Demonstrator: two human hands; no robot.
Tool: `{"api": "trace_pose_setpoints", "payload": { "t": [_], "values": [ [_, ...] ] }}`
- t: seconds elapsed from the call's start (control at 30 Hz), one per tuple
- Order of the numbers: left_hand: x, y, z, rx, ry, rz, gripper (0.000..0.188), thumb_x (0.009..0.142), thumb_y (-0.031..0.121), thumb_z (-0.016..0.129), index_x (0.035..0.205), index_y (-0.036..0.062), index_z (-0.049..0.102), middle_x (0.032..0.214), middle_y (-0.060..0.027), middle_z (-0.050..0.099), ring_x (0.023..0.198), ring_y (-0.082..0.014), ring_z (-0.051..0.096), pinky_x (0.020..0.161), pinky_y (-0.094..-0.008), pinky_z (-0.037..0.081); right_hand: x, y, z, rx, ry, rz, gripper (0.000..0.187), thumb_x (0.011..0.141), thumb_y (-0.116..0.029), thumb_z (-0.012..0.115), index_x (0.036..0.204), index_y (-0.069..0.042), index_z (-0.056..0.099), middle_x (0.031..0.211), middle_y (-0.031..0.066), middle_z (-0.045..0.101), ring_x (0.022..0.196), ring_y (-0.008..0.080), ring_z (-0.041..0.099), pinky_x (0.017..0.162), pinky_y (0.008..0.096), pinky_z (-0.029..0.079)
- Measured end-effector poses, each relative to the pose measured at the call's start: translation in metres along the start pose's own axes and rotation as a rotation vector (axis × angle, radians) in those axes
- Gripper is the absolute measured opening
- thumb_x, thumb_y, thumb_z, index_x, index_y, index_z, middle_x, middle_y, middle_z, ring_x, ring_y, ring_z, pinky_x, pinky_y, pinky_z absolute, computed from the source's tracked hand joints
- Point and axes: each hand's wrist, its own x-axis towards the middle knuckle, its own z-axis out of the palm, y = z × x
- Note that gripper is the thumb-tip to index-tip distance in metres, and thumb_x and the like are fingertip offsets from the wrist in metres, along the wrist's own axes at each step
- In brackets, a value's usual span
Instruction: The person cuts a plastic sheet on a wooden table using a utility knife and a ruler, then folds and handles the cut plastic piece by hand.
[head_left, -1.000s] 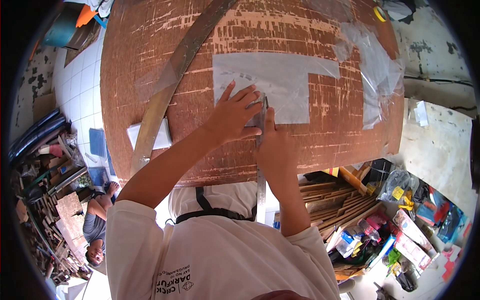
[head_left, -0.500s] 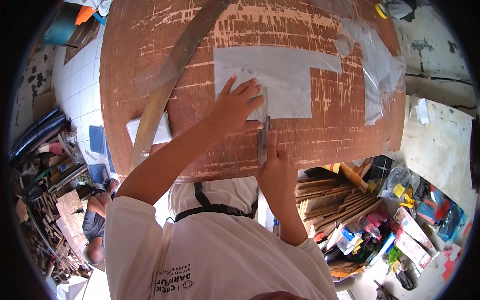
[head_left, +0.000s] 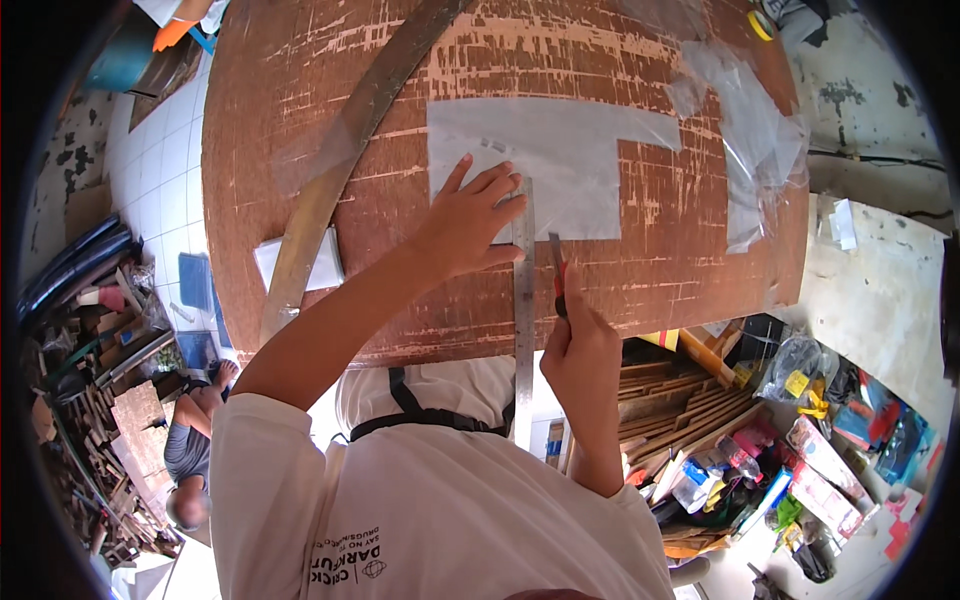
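A sheet of clear plastic [head_left: 580, 180] lies on the scratched brown tabletop [head_left: 400, 300], with a strip jutting out at its upper right. My left hand [head_left: 470, 222] presses on the sheet with fingers spread, its fingertips and thumb against a metal ruler [head_left: 524, 300]. The ruler stands lengthwise toward me and its near end sticks out past the table's edge. Just right of the ruler, my right hand [head_left: 585, 340] grips a red and black cutter knife [head_left: 560, 285]. Its blade points away from me, near the sheet's lower edge.
A long curved-looking metal strip [head_left: 335, 180] crosses the table's left side, over a stack of clear sheets [head_left: 325, 262]. Crumpled plastic film [head_left: 750, 150] and a yellow tape roll [head_left: 762, 24] lie at the right. Wood strips [head_left: 680, 400] sit below. Another person [head_left: 190, 440] is at lower left.
My right hand with the cutter knife has moved right and slightly nearer to me, off the ruler's edge. My left hand stays in place on the sheet and ruler.
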Motion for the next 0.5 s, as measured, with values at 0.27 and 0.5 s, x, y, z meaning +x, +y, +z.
{"api": "trace_pose_setpoints", "payload": {
  "t": [0.27,0.5],
  "values": [
    [0.003,0.002,-0.002,-0.03,0.011,0.005,0.068,0.086,0.057,0.074,0.133,0.0085,0.064,0.147,-0.0117,0.055,0.15,-0.0299,0.039,0.127,-0.0591,0.02,0.053,0.003,0.02,0.032,0.042,-0.054,0.065,0.09,0.002,0.058,0.154,-0.002,0.046,0.089,0.0244,0.068,0.073,0.0427,0.07,0.06,0.051,0.054],
    [0.002,0.002,-0.004,-0.047,0.021,-0.007,0.066,0.084,0.054,0.077,0.131,0.0092,0.064,0.145,-0.0108,0.055,0.15,-0.0292,0.04,0.127,-0.0594,0.02,0.06,0.007,0.028,0.009,-0.026,-0.04,0.073,0.085,0.002,0.062,0.155,-0.001,0.043,0.093,0.0256,0.069,0.073,0.0438,0.07,0.059,0.0513,0.055]
  ]
}}
